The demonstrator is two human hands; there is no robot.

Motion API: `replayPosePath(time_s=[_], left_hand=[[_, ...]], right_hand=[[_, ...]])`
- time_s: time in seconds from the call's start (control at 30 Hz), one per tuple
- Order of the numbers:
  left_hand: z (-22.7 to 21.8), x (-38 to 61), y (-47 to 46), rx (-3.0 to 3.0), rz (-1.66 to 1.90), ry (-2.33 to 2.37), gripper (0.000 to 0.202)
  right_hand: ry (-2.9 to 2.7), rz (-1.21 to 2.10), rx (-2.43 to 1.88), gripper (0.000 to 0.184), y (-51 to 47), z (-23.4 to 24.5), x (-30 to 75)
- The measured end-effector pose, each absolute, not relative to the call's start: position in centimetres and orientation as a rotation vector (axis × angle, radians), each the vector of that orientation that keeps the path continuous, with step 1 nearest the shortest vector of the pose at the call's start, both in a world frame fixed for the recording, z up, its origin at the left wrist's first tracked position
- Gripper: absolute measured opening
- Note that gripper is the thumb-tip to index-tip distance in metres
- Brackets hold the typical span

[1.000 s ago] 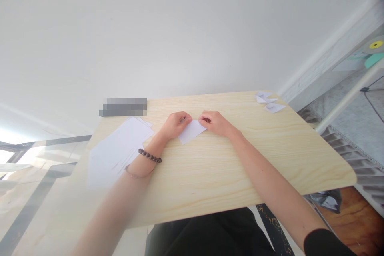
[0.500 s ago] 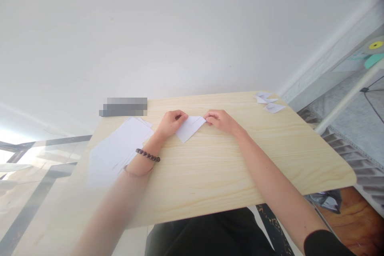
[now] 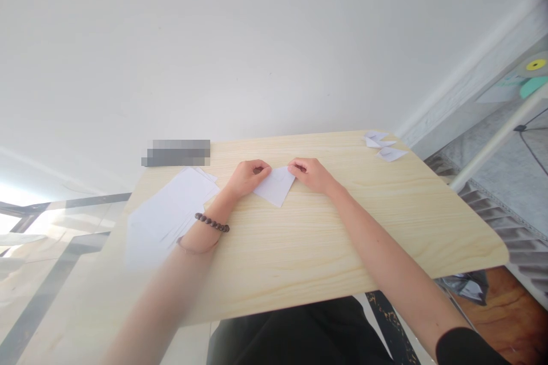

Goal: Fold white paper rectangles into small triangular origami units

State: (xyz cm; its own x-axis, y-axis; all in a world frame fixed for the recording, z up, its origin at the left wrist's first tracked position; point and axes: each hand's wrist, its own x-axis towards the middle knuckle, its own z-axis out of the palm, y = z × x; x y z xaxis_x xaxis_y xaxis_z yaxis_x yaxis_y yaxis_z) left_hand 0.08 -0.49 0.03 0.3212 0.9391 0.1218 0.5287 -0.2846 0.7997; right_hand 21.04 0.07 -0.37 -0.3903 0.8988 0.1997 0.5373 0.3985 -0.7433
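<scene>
A small white paper piece [image 3: 276, 185] lies on the light wooden table [image 3: 325, 239], near its far middle, one corner pointing toward me. My left hand [image 3: 247, 177] pinches its left corner with curled fingers; a dark bead bracelet sits on that wrist. My right hand [image 3: 310, 174] pinches the paper's right upper corner, fingers closed. Both hands rest low on the tabletop.
A loose stack of white sheets [image 3: 166, 214] lies on the table's left side. A few folded paper pieces [image 3: 383, 145] sit at the far right corner. A blurred dark bar [image 3: 177, 152] lies at the far left edge. A white wall rises behind; a white pole [image 3: 496, 140] stands right.
The paper has been turned and reshaped between my hands: its lower point now lies further right and it looks squarer. Both hands stay at its upper corners.
</scene>
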Motion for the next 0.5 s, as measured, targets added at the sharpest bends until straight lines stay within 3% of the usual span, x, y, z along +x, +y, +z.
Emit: replayPosePath(time_s=[0.5], left_hand=[[-0.08, -0.27, -0.67, 1.936, 0.875, 1.132, 0.03]], right_hand=[[-2.014, 0.681, -1.277, 0.02, 0.57, -0.63, 21.6]])
